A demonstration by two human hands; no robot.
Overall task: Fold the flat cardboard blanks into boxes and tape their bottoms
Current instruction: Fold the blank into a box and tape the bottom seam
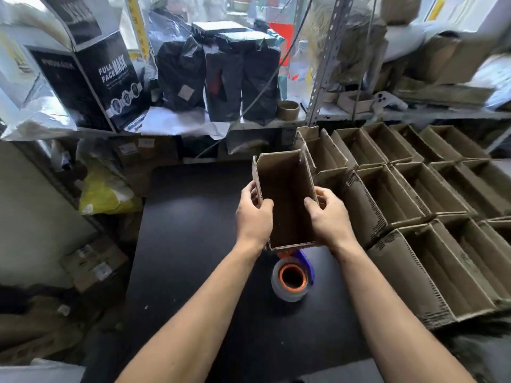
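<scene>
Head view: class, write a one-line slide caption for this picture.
Both hands, left hand and right hand, hold an open cardboard box above a tape roll, beside rows of finished boxes.

1. a black tabletop (193,244) is seen in the foreground.
2. a cluttered shelf (249,124) is set behind it, held by a perforated metal upright (325,67).
3. daylight is admitted through a window (132,20) behind the shelf.

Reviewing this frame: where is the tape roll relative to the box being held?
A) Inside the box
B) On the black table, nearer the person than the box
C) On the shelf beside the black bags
B: the tape roll stands on the black table, just below the held box.
</scene>
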